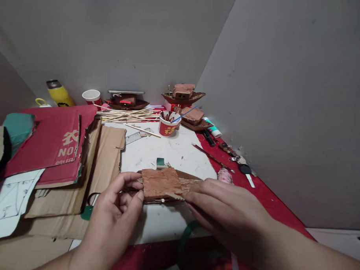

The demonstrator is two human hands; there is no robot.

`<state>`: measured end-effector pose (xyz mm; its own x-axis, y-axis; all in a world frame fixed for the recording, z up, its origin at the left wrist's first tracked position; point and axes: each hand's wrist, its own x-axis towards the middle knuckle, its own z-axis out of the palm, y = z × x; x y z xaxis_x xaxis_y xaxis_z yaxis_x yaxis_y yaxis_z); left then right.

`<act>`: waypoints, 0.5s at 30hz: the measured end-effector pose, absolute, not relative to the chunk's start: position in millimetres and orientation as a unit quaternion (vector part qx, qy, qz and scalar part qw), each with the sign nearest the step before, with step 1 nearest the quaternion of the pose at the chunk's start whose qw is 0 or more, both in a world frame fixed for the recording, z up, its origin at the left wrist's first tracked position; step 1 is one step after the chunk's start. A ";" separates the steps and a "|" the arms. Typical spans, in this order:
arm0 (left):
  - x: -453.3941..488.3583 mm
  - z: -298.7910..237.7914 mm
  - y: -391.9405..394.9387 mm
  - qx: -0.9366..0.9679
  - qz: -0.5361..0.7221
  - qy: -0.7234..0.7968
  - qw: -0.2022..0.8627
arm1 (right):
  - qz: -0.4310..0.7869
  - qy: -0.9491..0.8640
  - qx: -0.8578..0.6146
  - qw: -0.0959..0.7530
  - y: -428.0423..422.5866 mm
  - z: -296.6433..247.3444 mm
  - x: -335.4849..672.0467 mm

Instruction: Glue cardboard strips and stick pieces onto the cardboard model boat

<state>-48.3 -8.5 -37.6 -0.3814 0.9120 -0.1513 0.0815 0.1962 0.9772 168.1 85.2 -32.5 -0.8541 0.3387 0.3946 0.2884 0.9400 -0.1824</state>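
A model boat with a brown painted cabin roof (pixel 160 182) lies crosswise before me, over the white board. My left hand (pixel 120 200) grips its left end, thumb and fingers curled around the edge of the cabin. At the other end, my right hand (pixel 220 200) has its fingers pressed together on a thin light-brown strip (pixel 174 196), which lies against the cabin's near right corner. The right fingertips partly hide the boat's right end. Just behind the roof sits a small dark green piece (pixel 160 161).
Stacked cardboard (pixel 105 153) fills the left side. Behind lie wooden sticks (pixel 132 115), a metal ruler (pixel 138 135) and a paint-smeared paper cup (pixel 169 129). Other model boats (pixel 183 96) stand near the wall. A paintbrush (pixel 212 156) and keys (pixel 244 168) are at the right.
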 end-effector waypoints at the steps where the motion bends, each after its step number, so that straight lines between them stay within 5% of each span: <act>1: -48.5 -39.0 -9.2 0.386 0.504 0.657 0.407 | 0.043 -0.964 -0.157 0.209 83.6 -35.3 166.9; 15: -41.7 -60.4 -7.2 0.319 0.510 0.563 0.567 | -0.047 -0.972 -0.090 0.210 79.4 -34.2 150.0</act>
